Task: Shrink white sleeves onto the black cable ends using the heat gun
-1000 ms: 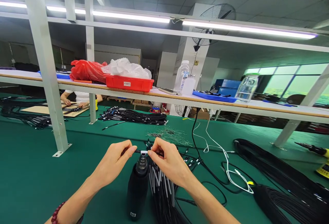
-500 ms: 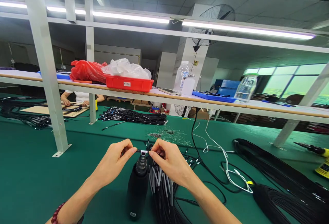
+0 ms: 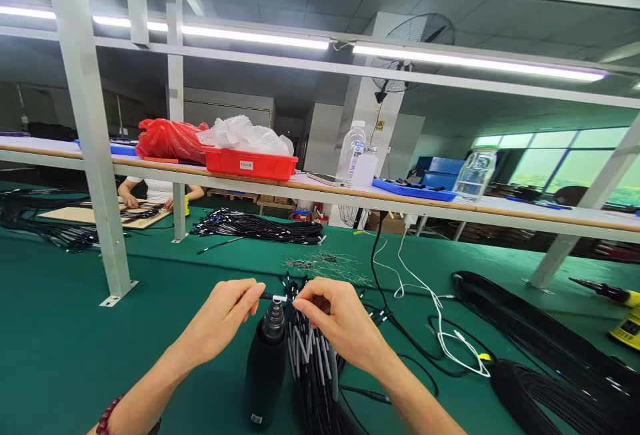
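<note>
A thin black cable with a white sleeve (image 3: 279, 298) is stretched between my two hands. My left hand (image 3: 231, 312) pinches its left end, and my right hand (image 3: 333, 312) pinches it on the right. Just under the sleeve is the metal nozzle of a black heat gun (image 3: 267, 362), which stands upright, nozzle up; whether sleeve and nozzle touch I cannot tell. Beside it, below my right hand, lies a bundle of black cables (image 3: 315, 368) with grey sleeves.
Coiled black cables (image 3: 540, 342) and a yellow heat gun (image 3: 625, 322) lie at right. A cable bundle (image 3: 255, 225) and loose thin wire-like bits (image 3: 325, 263) lie farther back. A shelf (image 3: 320, 188) carries a red bin (image 3: 250, 163) and bottles. A co-worker's hands (image 3: 131, 200) are at far left.
The view has shifted slightly. Both hands still hold the cable over the nozzle; the white sleeve has turned a little and my left fingers have rolled.
</note>
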The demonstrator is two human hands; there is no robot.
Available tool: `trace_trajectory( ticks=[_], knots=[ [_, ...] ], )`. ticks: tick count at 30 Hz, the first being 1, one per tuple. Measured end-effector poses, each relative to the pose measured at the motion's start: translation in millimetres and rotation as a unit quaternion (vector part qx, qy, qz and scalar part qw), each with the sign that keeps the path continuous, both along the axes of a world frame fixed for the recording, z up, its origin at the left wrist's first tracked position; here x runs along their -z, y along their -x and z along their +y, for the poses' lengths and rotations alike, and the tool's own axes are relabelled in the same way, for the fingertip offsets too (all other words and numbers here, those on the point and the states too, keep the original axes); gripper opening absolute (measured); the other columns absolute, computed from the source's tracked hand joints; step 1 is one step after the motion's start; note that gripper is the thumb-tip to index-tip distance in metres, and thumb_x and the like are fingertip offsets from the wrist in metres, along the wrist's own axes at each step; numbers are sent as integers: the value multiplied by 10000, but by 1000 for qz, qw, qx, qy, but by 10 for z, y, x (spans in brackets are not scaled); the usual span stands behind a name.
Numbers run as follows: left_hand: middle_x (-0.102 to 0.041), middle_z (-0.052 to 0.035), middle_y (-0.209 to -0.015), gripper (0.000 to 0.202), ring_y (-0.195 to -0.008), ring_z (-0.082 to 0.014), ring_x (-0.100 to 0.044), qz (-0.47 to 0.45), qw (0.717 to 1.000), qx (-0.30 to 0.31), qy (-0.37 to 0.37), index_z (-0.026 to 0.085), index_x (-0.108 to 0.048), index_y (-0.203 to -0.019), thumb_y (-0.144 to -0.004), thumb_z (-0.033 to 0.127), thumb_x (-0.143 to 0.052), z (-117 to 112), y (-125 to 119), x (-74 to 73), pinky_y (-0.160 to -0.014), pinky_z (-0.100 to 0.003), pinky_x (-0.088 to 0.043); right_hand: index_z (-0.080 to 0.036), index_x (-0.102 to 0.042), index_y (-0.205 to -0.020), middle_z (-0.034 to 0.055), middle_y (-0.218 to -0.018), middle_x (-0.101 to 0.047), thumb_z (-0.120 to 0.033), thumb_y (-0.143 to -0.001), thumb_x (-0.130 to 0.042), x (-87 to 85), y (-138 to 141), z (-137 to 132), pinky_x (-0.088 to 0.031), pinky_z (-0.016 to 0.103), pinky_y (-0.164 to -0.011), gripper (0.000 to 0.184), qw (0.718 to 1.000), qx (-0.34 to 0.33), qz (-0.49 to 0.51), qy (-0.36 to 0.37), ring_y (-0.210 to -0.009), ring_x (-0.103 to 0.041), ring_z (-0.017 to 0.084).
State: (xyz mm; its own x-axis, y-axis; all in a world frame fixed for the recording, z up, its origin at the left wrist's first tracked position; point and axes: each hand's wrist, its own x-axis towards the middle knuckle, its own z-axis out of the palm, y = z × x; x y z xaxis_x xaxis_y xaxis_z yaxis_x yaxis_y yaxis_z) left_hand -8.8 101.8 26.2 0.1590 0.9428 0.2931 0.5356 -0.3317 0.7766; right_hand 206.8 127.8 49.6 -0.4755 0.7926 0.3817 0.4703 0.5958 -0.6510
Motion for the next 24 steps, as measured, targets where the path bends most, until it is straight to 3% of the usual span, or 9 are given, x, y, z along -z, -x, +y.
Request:
trace_trajectory(
  ticks=[9,14,17,24],
  knots=[
    [-406,52,-651,418,-603,-137,-311,9,1000,-7,7,210,-455,-709,-948,549,-404,-3,15,-28,-554,-272,-238,-166,-686,-708,-8,-683,-654,-138,-840,-634,31,37,81,-370,231,-580,144,1000,19,5,7,-622,-533,123],
    [-411,54,-673,370,-629,-142,-329,-11,1000,-3,-3,216,-475,-750,-945,529,-439,-16,42,-5,-569,-266,-251,-177,-705,-760,3,-729,-655,-195,-917,-571,0,4,55,-368,248,-610,207,999,14,-46,-21,-670,-541,141],
    [-441,48,-667,400,-623,-142,-362,-26,1000,0,14,211,-489,-746,-941,555,-429,-18,49,-8,-575,-270,-269,-176,-692,-713,-3,-692,-623,-210,-947,-545,-30,-5,29,-351,253,-606,278,997,9,-65,-40,-651,-516,137],
    [-458,33,-609,509,-590,-148,-387,-15,999,-24,24,200,-503,-677,-939,615,-367,-25,53,-35,-568,-280,-280,-174,-718,-752,1,-718,-657,-165,-916,-585,-10,50,33,-373,251,-621,212,998,11,-39,-39,-662,-541,137]
  ],
)
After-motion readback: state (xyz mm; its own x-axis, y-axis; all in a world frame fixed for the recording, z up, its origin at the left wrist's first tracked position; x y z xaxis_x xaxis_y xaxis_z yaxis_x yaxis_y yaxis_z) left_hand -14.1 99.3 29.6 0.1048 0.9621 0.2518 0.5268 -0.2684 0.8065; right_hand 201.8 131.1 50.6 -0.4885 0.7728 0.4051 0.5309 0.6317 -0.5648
